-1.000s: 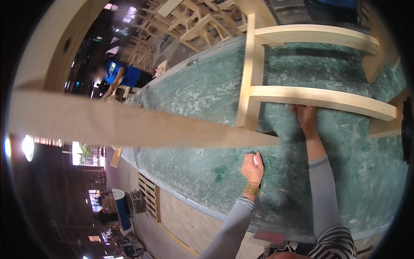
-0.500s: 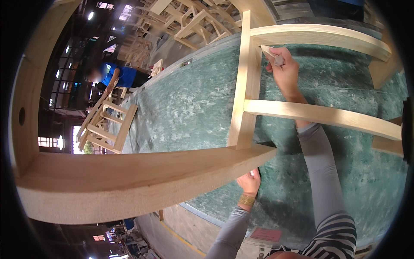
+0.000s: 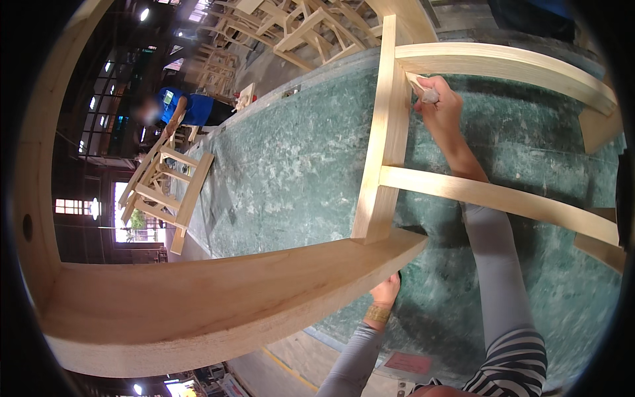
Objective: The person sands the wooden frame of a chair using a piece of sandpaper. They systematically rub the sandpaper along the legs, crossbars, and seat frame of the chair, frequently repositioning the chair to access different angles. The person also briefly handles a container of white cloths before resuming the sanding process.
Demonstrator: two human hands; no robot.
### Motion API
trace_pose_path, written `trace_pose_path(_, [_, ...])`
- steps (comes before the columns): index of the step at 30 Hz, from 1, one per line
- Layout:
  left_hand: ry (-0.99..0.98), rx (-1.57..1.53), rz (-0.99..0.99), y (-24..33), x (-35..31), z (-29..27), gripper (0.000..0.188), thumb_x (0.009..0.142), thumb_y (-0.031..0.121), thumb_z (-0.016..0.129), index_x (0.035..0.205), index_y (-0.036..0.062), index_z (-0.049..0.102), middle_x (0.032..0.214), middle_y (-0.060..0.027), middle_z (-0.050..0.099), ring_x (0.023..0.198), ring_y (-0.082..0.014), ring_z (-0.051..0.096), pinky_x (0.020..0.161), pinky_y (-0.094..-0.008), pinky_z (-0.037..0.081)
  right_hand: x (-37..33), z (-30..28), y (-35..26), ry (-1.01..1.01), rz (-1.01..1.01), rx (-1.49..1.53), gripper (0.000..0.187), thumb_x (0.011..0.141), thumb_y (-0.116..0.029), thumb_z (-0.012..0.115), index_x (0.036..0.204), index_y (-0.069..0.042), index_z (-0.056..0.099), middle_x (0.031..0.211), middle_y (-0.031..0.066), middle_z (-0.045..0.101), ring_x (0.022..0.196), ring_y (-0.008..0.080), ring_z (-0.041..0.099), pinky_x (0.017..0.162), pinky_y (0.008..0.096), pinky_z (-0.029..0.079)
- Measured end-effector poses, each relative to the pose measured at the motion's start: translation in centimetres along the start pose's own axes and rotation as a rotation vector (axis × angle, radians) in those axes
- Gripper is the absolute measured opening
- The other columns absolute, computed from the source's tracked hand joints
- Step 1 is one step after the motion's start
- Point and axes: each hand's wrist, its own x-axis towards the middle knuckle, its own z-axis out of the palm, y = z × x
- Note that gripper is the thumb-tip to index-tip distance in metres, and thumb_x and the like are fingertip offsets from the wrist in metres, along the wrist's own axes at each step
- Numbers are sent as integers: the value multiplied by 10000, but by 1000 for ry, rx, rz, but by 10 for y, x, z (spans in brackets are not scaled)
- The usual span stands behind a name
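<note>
A pale wooden chair frame (image 3: 377, 149) lies across the green worktop (image 3: 284, 152), its thick curved leg (image 3: 218, 298) reaching toward me on the left. My right hand (image 3: 442, 109) is closed in a pinch on a small tan, pointed piece with a rounded greyish end (image 3: 430, 96). I cannot make out its exact kind. Its tip is at the inner corner where the upper curved rail (image 3: 503, 63) meets the upright. Below the thick leg's end, my left hand (image 3: 385, 290) is closed, its fingers curled and partly hidden by the wood, and what they hold does not show.
A lower rail (image 3: 496, 195) crosses above my right forearm. Another wooden frame (image 3: 175, 192) stands at the worktop's far left, by a person in a blue shirt (image 3: 188, 109). Several chair frames (image 3: 297, 30) are piled at the back. A reddish sheet (image 3: 408, 362) lies near the front edge.
The whole view has shifted slightly, so the frame sits a little lower and to the right. My right hand stays at the rail corner, and the left fingers are more hidden behind the leg.
</note>
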Motion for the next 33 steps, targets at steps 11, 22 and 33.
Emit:
trace_pose_path(11, [7, 59, -15, 2, 0, -1, 251, 806, 211, 636, 985, 37, 668, 990, -198, 649, 931, -418, 592, 798, -484, 461, 1, -3, -1, 23, -196, 26, 213, 731, 74, 606, 921, -22, 621, 735, 115, 632, 634, 209, 637, 550, 288, 479])
trace_pose_path(22, [-14, 62, -24, 3, 0, -2, 258, 803, 202, 633, 993, 30, 667, 1004, -201, 648, 944, -422, 588, 822, -487, 452, 3, -3, -6, 13, -227, 17, 156, 807, 60, 600, 938, -16, 642, 682, 70, 626, 570, 116, 618, 504, 246, 478])
trace_pose_path(33, [-27, 70, -22, 2, -2, -2, 266, 810, 215, 631, 1005, 38, 667, 1021, -196, 644, 962, -420, 582, 843, -498, 434, 11, 3, -11, 27, -212, -11, 282, 658, 74, 653, 916, -38, 631, 790, 163, 641, 710, 321, 647, 617, 335, 495])
